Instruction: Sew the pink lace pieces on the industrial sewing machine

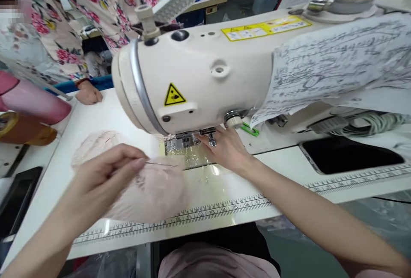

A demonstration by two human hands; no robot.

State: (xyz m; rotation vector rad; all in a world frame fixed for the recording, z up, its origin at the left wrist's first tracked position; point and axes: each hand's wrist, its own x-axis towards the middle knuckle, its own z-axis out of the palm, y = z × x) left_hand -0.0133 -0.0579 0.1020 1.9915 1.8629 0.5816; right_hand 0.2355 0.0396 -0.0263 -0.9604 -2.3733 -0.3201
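My left hand point(109, 171) pinches the upper edge of a pale pink, cup-shaped fabric piece point(154, 196), left of the sewing machine's needle area. A thin dark line, like a thread or seam, runs right from the fingertips along that edge. Beyond my wrist lies another pale pink rounded fabric part point(96, 143); whether the two are joined I cannot tell. My right hand point(229, 147) reaches under the head of the white sewing machine point(199, 72), close to the presser foot point(188, 140). Machine parts hide its fingertips.
A printed ruler strip point(205, 213) runs along the table's front edge. On the right are a black phone point(353, 154) and a coiled cable point(369, 123). A pink bottle point(38, 98) and an amber container point(28, 130) stand left. Another person's hand point(89, 93) rests at the table's far edge.
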